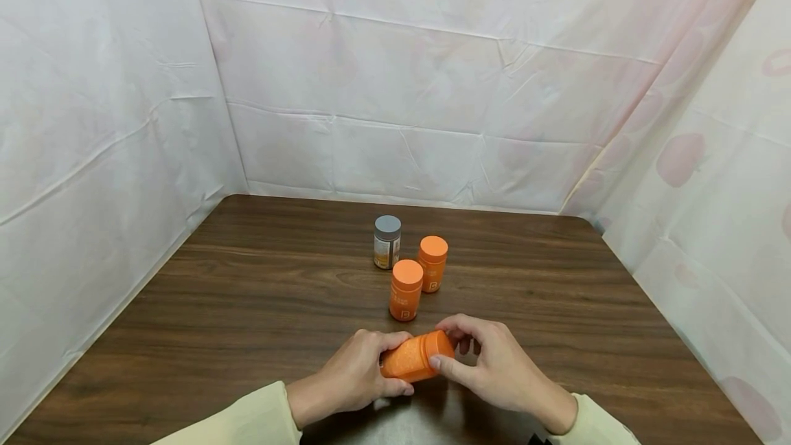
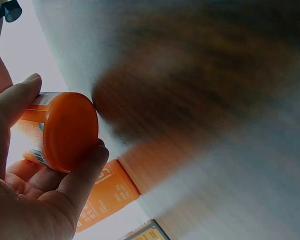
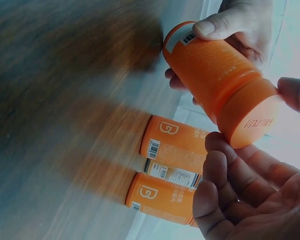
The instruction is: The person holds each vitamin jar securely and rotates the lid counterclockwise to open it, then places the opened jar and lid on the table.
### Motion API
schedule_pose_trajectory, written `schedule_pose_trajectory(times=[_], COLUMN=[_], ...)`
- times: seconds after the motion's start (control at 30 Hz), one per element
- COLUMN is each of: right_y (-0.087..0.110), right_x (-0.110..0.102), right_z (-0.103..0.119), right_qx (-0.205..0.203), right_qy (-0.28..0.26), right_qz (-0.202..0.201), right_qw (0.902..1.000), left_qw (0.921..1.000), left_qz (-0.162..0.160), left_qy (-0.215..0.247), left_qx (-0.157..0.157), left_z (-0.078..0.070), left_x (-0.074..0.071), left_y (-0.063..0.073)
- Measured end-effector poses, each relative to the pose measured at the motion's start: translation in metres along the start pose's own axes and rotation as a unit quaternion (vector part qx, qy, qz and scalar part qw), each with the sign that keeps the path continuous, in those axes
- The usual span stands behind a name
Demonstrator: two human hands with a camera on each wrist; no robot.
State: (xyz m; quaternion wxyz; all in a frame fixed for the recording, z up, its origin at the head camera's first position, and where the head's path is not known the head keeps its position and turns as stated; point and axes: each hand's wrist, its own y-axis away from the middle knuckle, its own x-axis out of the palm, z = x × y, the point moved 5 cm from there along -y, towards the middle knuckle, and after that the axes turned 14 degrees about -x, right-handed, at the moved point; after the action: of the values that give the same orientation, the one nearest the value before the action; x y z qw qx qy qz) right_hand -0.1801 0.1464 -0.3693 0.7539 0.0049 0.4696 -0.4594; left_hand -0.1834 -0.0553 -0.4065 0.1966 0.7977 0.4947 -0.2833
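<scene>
Near the front of the table, my left hand grips an orange pill bottle around its body. The bottle lies tilted on its side, its cap pointing right. My right hand pinches that cap between thumb and fingers. Printed characters show on the cap's top in the right wrist view. Seen from the left wrist, the bottle's round orange base faces the camera, with the left thumb and fingers on either side of the body.
Just beyond my hands stands an upright orange bottle, with a second orange bottle behind it to the right. A grey-capped bottle stands farther back. Pale hanging sheets enclose the dark wooden table at the back and sides.
</scene>
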Motion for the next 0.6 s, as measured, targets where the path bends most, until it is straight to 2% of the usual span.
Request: schedule_pose_trajectory(times=[0.6], right_y=[0.0], right_x=[-0.002], right_z=[0.01], right_qx=[-0.11], right_qy=[0.019], right_qz=[-0.014], right_qw=[0.9937], left_qw=[0.9999], left_qz=[-0.002], left_qy=[-0.01], left_qx=[0.001], left_z=[0.001], left_x=[-0.001], left_y=[0.002])
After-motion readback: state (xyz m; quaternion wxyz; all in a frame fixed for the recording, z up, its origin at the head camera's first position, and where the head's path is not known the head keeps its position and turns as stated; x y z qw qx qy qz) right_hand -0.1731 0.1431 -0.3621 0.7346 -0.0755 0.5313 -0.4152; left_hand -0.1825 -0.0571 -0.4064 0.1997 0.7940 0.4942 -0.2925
